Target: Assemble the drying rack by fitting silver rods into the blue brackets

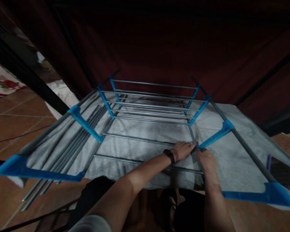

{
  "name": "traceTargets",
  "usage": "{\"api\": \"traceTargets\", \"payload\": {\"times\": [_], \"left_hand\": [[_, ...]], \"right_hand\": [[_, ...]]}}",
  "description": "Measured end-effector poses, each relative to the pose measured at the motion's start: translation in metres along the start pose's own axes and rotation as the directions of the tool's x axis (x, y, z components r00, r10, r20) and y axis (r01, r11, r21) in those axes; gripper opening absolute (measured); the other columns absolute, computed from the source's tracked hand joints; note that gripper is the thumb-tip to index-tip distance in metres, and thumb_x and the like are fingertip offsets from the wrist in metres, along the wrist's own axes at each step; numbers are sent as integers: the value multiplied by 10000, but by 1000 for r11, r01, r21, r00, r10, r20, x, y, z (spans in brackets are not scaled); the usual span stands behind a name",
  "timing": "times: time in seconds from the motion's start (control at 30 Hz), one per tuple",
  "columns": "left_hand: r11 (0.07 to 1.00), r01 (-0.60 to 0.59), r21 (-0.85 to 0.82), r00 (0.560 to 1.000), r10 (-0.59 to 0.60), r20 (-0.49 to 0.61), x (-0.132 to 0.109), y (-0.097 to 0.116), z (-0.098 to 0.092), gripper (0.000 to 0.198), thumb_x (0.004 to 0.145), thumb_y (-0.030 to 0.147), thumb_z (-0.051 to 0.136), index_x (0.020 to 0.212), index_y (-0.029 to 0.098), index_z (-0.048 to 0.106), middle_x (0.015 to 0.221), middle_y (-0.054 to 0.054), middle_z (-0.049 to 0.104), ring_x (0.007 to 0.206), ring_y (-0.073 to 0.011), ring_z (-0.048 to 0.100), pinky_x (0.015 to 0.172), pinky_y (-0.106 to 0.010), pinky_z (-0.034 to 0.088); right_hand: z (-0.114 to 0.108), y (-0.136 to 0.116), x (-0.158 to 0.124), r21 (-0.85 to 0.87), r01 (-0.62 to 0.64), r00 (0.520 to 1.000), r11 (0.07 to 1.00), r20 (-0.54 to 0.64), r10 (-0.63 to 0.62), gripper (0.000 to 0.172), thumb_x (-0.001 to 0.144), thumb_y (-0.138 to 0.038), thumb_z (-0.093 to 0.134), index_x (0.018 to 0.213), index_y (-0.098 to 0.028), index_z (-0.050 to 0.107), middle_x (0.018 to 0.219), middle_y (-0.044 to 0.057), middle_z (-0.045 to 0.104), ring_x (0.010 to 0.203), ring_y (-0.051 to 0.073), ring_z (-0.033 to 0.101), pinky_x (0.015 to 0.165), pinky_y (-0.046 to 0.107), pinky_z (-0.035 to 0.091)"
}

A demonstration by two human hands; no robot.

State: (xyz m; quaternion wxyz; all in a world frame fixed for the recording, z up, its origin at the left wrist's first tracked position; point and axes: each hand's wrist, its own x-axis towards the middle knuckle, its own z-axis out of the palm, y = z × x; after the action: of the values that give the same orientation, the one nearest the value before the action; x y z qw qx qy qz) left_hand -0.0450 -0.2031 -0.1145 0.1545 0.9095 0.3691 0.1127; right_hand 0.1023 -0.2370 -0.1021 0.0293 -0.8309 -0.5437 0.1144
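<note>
A rack frame of grey metal tubes with blue plastic brackets lies in front of me. My left hand (pixel 182 150), with a black band on the wrist, is closed on the right end of a thin metal rod (pixel 145 140). Right beside it, my right hand (pixel 206 158) is closed around the inner end of a blue plastic bracket (pixel 216 134), where the rod meets it. Fingers partly cover this joint, so I cannot tell whether the rod sits in the bracket. Nearer to me, another metal rod (pixel 120 158) spans the frame beneath my left forearm.
A grey-white cloth (pixel 222 161) lies under the frame. Several loose metal tubes (pixel 72 145) rest on the left, some jutting past the near edge. A phone-like dark object (pixel 279 172) lies at the right. Behind hangs a dark red curtain (pixel 145 48); tiled floor (pixel 21 125) shows left.
</note>
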Motion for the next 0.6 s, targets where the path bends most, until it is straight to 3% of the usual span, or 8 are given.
{"api": "traceTargets", "payload": {"times": [0.17, 0.27, 0.33, 0.43, 0.5, 0.53, 0.57, 0.6], "left_hand": [[994, 105, 14, 960, -97, -261, -81, -6, -31, 492, 910, 184, 442, 1399, 189, 395, 1251, -118, 598, 1148, -233, 544, 1001, -402, 390], [953, 273, -133, 808, -302, -505, -151, -22, -51, 338, 934, 220, 434, 1255, 232, 539, 1155, -81, 638, 1068, -208, 567, 948, -372, 427], [881, 368, -296, 560, -465, -686, -201, -42, -61, 240, 926, 209, 432, 1080, 228, 616, 1038, -61, 653, 1004, -197, 581, 921, -358, 440], [656, 445, -609, -53, -660, -749, -271, -86, -74, 153, 866, 213, 482, 965, 194, 597, 978, -60, 620, 934, -194, 578, 844, -332, 463], [496, 420, -760, -356, -680, -641, -306, -119, -79, 232, 803, 181, 502, 1026, 175, 568, 1027, -72, 603, 955, -197, 573, 854, -331, 459], [443, 413, -796, -411, -689, -597, -319, -134, -82, 298, 770, 167, 522, 1065, 171, 557, 1075, -79, 596, 998, -201, 567, 884, -330, 449], [408, 420, -811, -390, -725, -567, -329, -146, -84, 333, 750, 163, 532, 1082, 169, 554, 1088, -82, 600, 1011, -205, 570, 895, -329, 446], [390, 434, -812, -312, -781, -541, -336, -156, -85, 346, 742, 164, 537, 1087, 168, 557, 1079, -81, 614, 1002, -206, 580, 891, -325, 448]], "right_hand": [[-3, -6, -26, -40, -43, 998, 998, -47, 41, 467, 919, -445, 379, 1013, -134, 715, 902, 215, 705, 925, 329, 690, 791, 410, 510], [-4, -20, -37, -14, 50, 980, 999, -193, -52, 412, 917, -389, 389, 1033, -150, 703, 948, 194, 696, 888, 323, 687, 766, 418, 506], [-2, -37, -40, 35, 149, 959, 988, -248, -136, 377, 915, -335, 394, 1060, -151, 689, 987, 178, 687, 887, 299, 681, 770, 404, 505], [9, -78, -48, 185, 445, 880, 876, -270, -390, 351, 911, -253, 392, 1116, -148, 657, 1048, 146, 677, 957, 247, 661, 839, 358, 501], [20, -111, -58, 246, 641, 763, 727, -304, -570, 363, 906, -226, 402, 1187, -147, 618, 1123, 130, 662, 1060, 228, 624, 931, 350, 474], [27, -128, -65, 247, 707, 706, 663, -305, -639, 374, 908, -221, 404, 1221, -158, 598, 1166, 121, 648, 1102, 222, 601, 964, 354, 458], [33, -144, -71, 236, 753, 658, 614, -288, -696, 387, 913, -217, 401, 1253, -167, 579, 1211, 114, 632, 1140, 218, 579, 986, 357, 445], [40, -158, -78, 216, 786, 619, 580, -259, -742, 398, 920, -216, 398, 1281, -174, 559, 1254, 108, 612, 1171, 217, 558, 1004, 360, 430]]}}
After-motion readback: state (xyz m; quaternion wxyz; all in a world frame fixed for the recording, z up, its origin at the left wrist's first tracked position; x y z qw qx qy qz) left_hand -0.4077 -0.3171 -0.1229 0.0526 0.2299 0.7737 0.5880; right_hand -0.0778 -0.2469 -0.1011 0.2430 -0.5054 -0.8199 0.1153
